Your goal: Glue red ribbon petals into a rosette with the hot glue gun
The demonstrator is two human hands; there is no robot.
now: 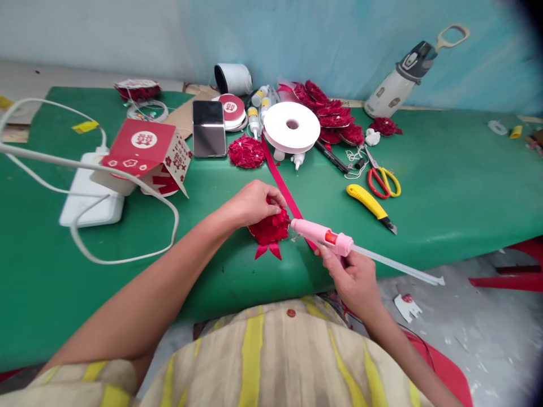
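working at a green-covered table (449, 169), a person bends both bare hands to a red rosette (269, 229); places are given relative to the white spool (278, 127). the rosette lies on the near side of the spool, slightly to its left, its notched ribbon tails (275, 250) pointing toward the wearer. the left hand (259, 202), also on the near side and to the left of the spool, has thumb and fingers pinched on the rosette's upper part. the right hand (355, 280), nearer the wearer and to the right of the spool, is clamped around a pink glue gun (314, 230), whose nozzle is directed at the rosette's right edge; whether the tip actually touches the petals is hard to tell from this angle. a translucent glue stick (394, 263) projects from the rear of the gun. a red ribbon strip (287, 192) runs from the left edge of the spool toward the right hand. just left of the spool rests a second rosette (246, 152), then a phone (209, 129), and farther left a red and white box (144, 139). right of the spool, toward the near side, lie scissors (385, 183) and a yellow utility knife (367, 200); to its far right stands a bottle (392, 90).
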